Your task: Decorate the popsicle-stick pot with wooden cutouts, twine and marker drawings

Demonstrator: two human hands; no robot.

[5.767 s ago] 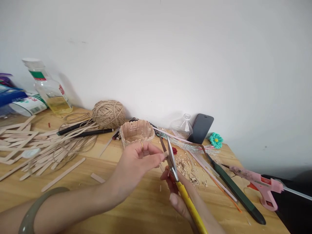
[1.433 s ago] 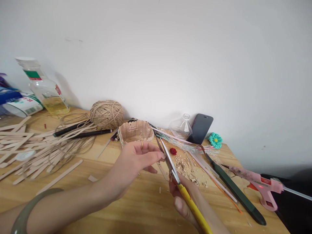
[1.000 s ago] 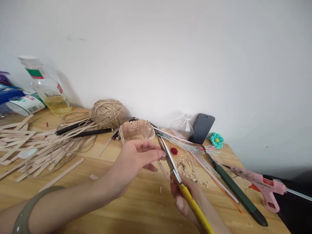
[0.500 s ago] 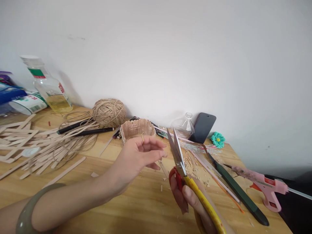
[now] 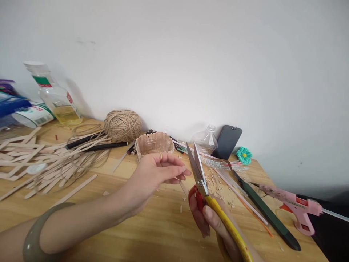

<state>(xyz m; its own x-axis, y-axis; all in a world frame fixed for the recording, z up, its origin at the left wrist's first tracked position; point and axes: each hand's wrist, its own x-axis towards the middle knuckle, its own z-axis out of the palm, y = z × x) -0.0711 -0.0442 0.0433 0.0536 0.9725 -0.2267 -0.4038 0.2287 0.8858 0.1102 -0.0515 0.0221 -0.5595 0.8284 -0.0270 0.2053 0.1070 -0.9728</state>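
Note:
My right hand (image 5: 218,225) grips a pair of scissors (image 5: 200,176) with one red and one yellow handle. Their blades point up and stand slightly apart, with nothing visible between them. To the left of the blades, my left hand (image 5: 160,169) is closed in a pinch, thumb against fingers. Whatever its fingertips hold, if anything, is too small or hidden to make out. A thin wooden strip (image 5: 184,187) shows just below those fingertips; I cannot tell whether it is held or lies on the table. Behind my left hand stands a small scalloped basket (image 5: 154,142) made of craft sticks.
Craft sticks (image 5: 49,182) lie piled at the left, near a twine ball (image 5: 122,125) and a glass bottle (image 5: 64,109). Wood chips (image 5: 215,183) litter the table. Rightward are a phone (image 5: 229,142), a green-handled tool (image 5: 267,211) and a pink glue gun (image 5: 300,207).
My left hand has shifted slightly to the right, toward the blades, and its fingertips have drawn closer together. The right hand and scissors have hardly moved.

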